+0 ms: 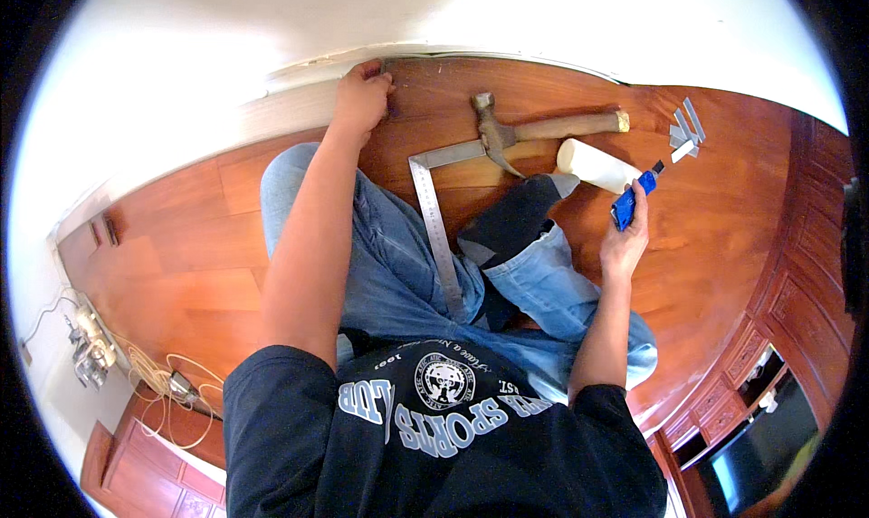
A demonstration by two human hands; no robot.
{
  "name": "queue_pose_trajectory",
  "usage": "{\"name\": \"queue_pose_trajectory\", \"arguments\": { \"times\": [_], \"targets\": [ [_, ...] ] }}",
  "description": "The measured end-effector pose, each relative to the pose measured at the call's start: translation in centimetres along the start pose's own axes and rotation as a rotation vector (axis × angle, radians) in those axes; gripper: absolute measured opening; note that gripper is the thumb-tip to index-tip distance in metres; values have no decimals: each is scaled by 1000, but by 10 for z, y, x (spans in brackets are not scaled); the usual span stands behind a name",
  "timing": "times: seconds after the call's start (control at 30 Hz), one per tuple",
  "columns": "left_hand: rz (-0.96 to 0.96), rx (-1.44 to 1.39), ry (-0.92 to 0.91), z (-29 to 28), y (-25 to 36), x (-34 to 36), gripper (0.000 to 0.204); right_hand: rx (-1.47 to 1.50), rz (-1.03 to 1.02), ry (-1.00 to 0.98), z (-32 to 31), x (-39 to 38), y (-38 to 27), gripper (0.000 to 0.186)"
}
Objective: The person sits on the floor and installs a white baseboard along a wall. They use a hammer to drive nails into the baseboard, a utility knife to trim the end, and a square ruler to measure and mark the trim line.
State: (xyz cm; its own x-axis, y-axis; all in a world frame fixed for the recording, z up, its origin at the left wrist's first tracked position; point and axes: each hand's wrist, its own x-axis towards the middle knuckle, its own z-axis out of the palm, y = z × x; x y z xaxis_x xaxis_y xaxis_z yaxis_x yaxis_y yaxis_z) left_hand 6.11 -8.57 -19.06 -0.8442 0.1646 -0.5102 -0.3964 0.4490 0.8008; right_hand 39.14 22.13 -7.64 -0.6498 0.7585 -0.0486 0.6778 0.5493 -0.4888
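My left hand [364, 100] is closed at the foot of the wall, by the end of the white baseboard [290, 113]. What its curled fingers grip, if anything, is hidden. In my right hand [627, 237] is a blue utility knife [635, 199], its dark tip pointing up and away to the right. Just beyond that tip lie several grey flat strips [690, 120] and a small white piece [682, 152]. Between my hands a claw hammer [563, 127] rests on the floor, its head over one arm of a metal try square [432, 206]. A white cylindrical bottle [597, 165] lies beside my foot.
I sit cross-legged on a reddish wood floor [217, 247] facing a white wall [507, 16]. Carved wooden cabinets [769, 328] stand along the right. At the lower left are a coiled yellowish cord [154, 373] and a small dark block [110, 230].
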Motion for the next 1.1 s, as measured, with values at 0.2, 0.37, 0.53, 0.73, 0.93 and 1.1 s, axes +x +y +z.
{"name": "queue_pose_trajectory", "arguments": {
  "times": [0.2,0.37,0.53,0.73,0.93,1.1],
  "targets": [
    [154,683,263,32,22,-12,102,22,64,0,7,6,-4,63],
    [24,655,347,48,33,-14,104,-31,17,-24,8,5,-3,62],
    [197,499,226,20,12,9,61,-54,36,-23,9,7,-4,65],
    [115,456,313,3,-9,15,37,-70,64,24,9,7,9,77],
    [89,319,339,9,10,1,27,-208,90,-14,19,8,19,81],
    [35,198,247,7,13,2,24,-137,125,-13,19,13,27,83]
  ]
}}
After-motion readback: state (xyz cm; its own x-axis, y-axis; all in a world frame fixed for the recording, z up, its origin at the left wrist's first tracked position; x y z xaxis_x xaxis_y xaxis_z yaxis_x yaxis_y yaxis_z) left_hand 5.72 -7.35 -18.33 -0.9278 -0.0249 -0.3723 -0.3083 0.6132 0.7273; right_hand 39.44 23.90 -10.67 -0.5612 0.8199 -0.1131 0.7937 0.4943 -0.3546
